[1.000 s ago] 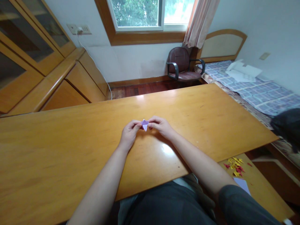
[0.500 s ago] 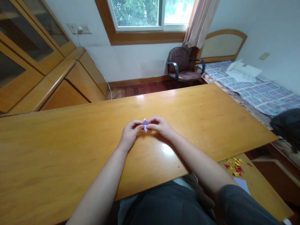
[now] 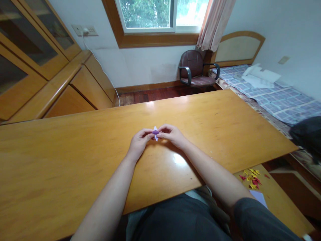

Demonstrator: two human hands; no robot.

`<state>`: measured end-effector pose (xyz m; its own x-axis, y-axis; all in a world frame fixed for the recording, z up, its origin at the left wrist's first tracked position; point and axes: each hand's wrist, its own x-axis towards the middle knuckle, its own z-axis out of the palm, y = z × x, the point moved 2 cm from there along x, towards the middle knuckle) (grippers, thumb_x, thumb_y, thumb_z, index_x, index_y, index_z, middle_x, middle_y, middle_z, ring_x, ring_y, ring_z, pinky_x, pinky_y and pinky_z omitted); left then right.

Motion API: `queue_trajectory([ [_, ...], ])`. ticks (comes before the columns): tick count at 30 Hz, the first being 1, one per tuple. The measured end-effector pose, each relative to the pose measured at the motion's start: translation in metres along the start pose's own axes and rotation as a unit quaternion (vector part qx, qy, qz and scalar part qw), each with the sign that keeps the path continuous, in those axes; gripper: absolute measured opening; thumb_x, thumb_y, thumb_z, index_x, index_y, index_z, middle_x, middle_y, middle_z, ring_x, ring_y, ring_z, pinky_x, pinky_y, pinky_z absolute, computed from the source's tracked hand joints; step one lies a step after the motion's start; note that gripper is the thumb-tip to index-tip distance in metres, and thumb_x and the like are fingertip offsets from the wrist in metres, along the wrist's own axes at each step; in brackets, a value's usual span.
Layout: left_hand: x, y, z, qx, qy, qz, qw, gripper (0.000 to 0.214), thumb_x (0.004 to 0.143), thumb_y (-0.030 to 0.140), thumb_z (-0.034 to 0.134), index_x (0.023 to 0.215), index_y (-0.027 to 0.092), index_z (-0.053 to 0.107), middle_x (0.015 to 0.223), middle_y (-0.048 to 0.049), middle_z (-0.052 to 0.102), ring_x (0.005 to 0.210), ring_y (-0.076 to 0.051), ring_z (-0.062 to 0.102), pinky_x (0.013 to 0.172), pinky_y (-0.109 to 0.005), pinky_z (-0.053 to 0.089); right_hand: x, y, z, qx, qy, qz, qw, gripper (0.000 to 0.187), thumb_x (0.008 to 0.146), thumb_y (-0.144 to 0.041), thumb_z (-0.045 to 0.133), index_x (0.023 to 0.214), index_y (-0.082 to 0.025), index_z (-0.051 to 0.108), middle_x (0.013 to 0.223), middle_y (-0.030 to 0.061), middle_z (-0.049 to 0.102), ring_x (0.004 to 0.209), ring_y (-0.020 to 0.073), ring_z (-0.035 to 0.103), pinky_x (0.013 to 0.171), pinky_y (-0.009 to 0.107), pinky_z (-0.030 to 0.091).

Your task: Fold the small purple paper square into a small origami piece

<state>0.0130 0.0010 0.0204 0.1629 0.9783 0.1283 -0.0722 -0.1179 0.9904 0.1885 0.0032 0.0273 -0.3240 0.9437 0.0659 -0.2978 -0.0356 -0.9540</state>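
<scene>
A small purple folded paper piece [image 3: 155, 132], with pale points sticking up and down, is held just over the wooden table [image 3: 75, 160]. My left hand [image 3: 140, 140] pinches its left side between thumb and fingers. On its right side, my right hand [image 3: 172, 135] grips it the same way. The fingertips hide both side edges of the paper. Both forearms come in from the table's near edge.
On a lower surface at right lie several yellow and red folded paper pieces [image 3: 252, 177] and a purple paper sheet [image 3: 259, 197]. A brown armchair [image 3: 193, 68] stands beyond the table. A bed [image 3: 273, 97] with a dark bag [image 3: 307, 134] is at right, cabinets [image 3: 60, 87] at left.
The middle of the folded paper looks flatter and more opened out, its purple area now a narrow oval. Both hands keep nearly the same place and hold.
</scene>
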Motion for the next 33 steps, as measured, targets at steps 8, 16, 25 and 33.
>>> queue_trajectory([
  [8, -0.001, 0.004, 0.000, 0.033, -0.005, -0.011, 0.999, 0.021, 0.073, 0.034, 0.078, 0.087, 0.018, 0.075, 0.086, -0.0044, 0.076, 0.077, -0.018, 0.068, 0.078, -0.031, 0.054, 0.001, 0.003, -0.004, -0.037, 0.004, 0.000, 0.999, 0.029, 0.066, -0.034, 0.084, 0.085, -0.017, 0.070, 0.080, 0.0004, 0.070, 0.074, 0.0133, 0.061, 0.074, 0.028, 0.046],
  [16, -0.001, 0.006, 0.002, 0.008, -0.008, -0.034, 0.999, 0.027, 0.070, 0.035, 0.081, 0.087, 0.016, 0.073, 0.082, -0.0044, 0.075, 0.073, -0.017, 0.068, 0.073, -0.029, 0.053, 0.001, 0.001, -0.003, -0.061, 0.004, -0.006, 0.998, 0.027, 0.068, -0.033, 0.082, 0.086, -0.016, 0.070, 0.081, 0.0003, 0.069, 0.075, 0.0129, 0.061, 0.076, 0.028, 0.046],
  [25, 0.001, 0.001, 0.003, -0.034, -0.024, -0.042, 0.998, 0.029, 0.070, 0.033, 0.083, 0.090, 0.016, 0.069, 0.073, -0.0013, 0.072, 0.068, -0.015, 0.067, 0.071, -0.027, 0.053, -0.001, -0.005, 0.001, -0.015, 0.008, 0.013, 1.000, 0.031, 0.070, -0.043, 0.080, 0.082, -0.016, 0.071, 0.075, 0.0010, 0.071, 0.070, 0.0135, 0.062, 0.072, 0.028, 0.049],
  [33, 0.000, -0.001, 0.003, -0.051, -0.022, -0.042, 0.998, 0.028, 0.070, 0.034, 0.082, 0.088, 0.016, 0.069, 0.074, -0.0018, 0.073, 0.066, -0.015, 0.067, 0.068, -0.026, 0.054, -0.001, -0.007, 0.000, -0.022, 0.024, 0.018, 0.999, 0.030, 0.066, -0.041, 0.083, 0.078, -0.016, 0.074, 0.072, 0.0011, 0.072, 0.068, 0.0135, 0.061, 0.071, 0.028, 0.049],
])
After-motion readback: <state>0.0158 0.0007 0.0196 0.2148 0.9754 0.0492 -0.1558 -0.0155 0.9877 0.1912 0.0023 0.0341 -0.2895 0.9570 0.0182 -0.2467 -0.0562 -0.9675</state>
